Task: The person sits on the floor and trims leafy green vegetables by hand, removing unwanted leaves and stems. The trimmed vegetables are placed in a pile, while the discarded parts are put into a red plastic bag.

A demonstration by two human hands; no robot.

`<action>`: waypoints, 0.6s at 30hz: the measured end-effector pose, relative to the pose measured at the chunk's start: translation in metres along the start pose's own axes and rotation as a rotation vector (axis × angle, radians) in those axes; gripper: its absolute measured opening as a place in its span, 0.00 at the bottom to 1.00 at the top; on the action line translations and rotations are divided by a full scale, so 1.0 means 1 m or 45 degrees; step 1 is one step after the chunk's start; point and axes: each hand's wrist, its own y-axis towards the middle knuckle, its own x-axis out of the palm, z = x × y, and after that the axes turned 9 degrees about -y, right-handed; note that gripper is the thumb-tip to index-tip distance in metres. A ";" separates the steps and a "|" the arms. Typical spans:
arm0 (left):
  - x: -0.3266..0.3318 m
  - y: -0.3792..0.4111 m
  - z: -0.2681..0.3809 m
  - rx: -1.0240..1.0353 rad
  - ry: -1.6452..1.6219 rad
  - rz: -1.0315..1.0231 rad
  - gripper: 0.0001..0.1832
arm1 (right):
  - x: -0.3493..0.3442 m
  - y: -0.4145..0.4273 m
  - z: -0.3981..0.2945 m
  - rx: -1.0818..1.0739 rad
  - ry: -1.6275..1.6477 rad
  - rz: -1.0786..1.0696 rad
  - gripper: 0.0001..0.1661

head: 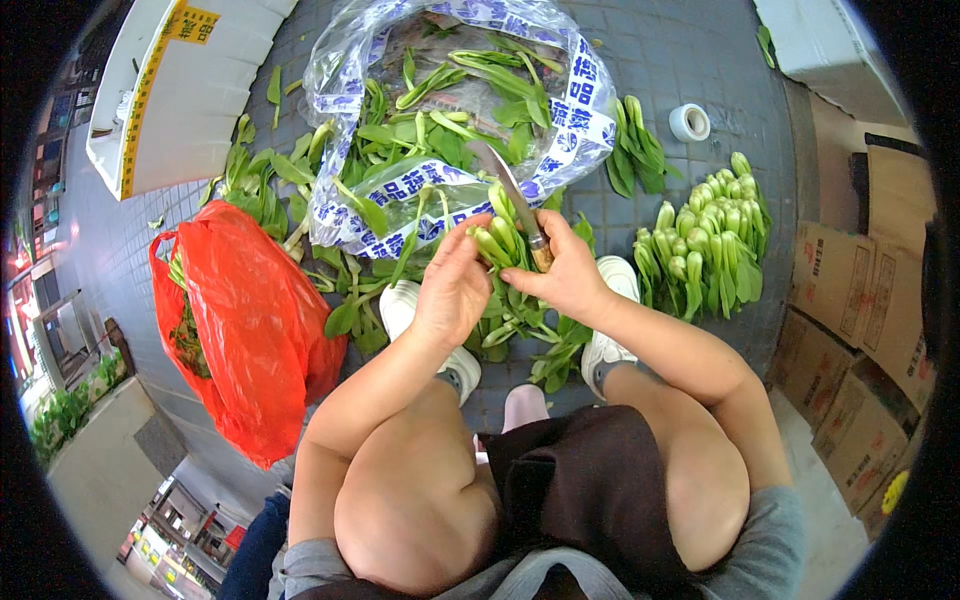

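My left hand (pixel 459 281) is closed around one side of a small bunch of leafy greens (pixel 496 238), its pale stem ends pointing up. My right hand (pixel 559 262) holds a knife (pixel 512 182) by its wooden handle, blade pointing up and away, while its thumb rests against the same bunch. Just beyond my hands lies an open clear plastic bag (pixel 581 97) with blue print, loose greens (pixel 450 139) inside it. More loose leaves lie on the ground between my shoes. At the right, trimmed greens (pixel 701 232) stand packed in a block, stem ends up.
A red plastic bag (pixel 247 322) holding greens is at the left, below a white foam box (pixel 202 82). A roll of tape (pixel 688 122) lies near a small bunch (pixel 636 150). Another foam box (pixel 832 52) and stacked cardboard boxes (pixel 832 285) line the right side.
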 end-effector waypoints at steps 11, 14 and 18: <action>0.000 -0.001 0.003 0.048 0.159 0.230 0.14 | 0.004 0.004 -0.013 0.143 0.578 -0.093 0.34; -0.004 0.004 0.016 0.146 0.158 0.169 0.14 | -0.006 0.004 -0.002 0.160 0.599 0.014 0.36; -0.020 0.031 0.084 0.581 0.505 0.276 0.16 | -0.063 -0.021 0.016 0.143 0.320 0.364 0.36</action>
